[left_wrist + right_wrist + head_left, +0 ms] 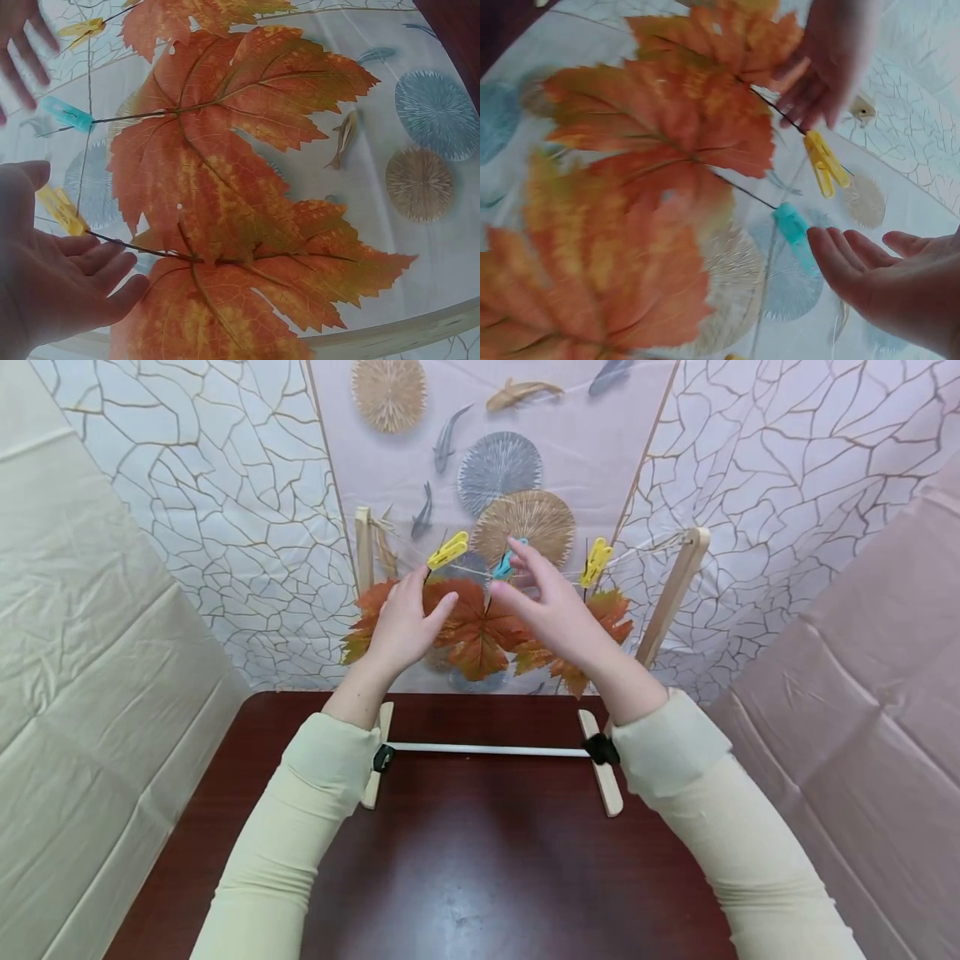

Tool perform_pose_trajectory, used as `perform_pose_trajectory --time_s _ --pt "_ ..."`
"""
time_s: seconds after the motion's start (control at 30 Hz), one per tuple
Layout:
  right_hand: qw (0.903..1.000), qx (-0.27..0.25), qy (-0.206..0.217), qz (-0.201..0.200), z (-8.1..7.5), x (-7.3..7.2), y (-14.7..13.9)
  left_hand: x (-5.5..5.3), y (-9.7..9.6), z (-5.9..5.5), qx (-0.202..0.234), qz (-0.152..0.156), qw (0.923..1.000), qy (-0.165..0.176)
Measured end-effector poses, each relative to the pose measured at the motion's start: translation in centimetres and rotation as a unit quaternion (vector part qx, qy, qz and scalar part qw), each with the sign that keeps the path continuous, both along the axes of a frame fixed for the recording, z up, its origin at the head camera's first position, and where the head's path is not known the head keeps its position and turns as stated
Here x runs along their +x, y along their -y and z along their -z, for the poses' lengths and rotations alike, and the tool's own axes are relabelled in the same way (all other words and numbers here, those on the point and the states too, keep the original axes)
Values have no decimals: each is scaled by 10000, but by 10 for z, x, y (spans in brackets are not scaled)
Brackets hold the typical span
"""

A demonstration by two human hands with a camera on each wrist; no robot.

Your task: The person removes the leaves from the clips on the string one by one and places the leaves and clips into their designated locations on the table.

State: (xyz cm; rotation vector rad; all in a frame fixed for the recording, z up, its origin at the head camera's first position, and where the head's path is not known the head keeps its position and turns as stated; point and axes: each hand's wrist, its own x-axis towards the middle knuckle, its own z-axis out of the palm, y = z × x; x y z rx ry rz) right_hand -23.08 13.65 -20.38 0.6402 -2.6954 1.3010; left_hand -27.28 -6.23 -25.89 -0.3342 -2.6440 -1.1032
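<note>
Three orange maple leaves hang by their dark stems from a string, each under a clothespin. My left hand [407, 620] is beside the left yellow clothespin [448, 551], with loosely extended fingers by that leaf's stem; nothing is gripped. In the left wrist view, the left leaf [217, 300] partly overlaps the middle leaf [202, 135]. Close to the turquoise clothespin [795, 234] is my right hand [900, 285], its fingers apart and holding nothing. The right yellow clothespin [597, 562] pins the right leaf [607, 610], which my right hand and forearm partly hide in the head view.
Two wooden posts, left [364, 552] and right [672, 597], carry the string. Their wooden feet [600, 764] stand on the dark red table [465, 860], joined by a white rod [487, 749]. Behind hangs a patterned cloth [225, 527], with pale fabric walls on both sides.
</note>
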Motion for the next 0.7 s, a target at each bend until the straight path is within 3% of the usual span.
perform_pose_trajectory --time_s 0.27,0.47,0.7 --pt "9967 -240 778 74 -30 -27 38 -1 0 5 626 -160 9968 -472" --pt "9942 -74 1016 352 -35 -43 52 -2 -3 7 888 -267 9908 -982" --pt "9897 -373 1208 668 -34 -54 61 -5 -3 7 1202 -364 9845 -1222"
